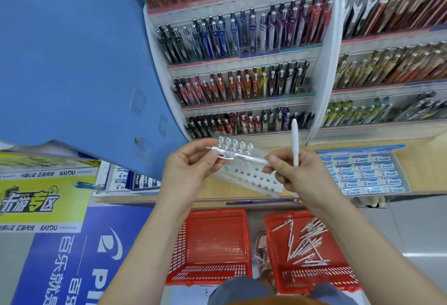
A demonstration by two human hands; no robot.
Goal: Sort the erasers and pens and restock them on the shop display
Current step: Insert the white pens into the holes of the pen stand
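Being pinched at both ends, a white pen (242, 157) is being held level above the rack (254, 180): left hand (191, 169) fingers curled on one end, right hand (297, 174) nipping the other while also gripping a second pen (294, 140) upright. Light, stiff, slick barrels are likely best being taken mid-length.

hands: left hand (191, 166) and right hand (296, 174) bare, nails short | forearms (150, 244): bare as far as the frame edge | legwear (239, 290): blue-grey, denim-like, over both knees | top (266, 302): thin orange strip at bottom edge | sneaker (262, 249): pale, lace-up, light laces
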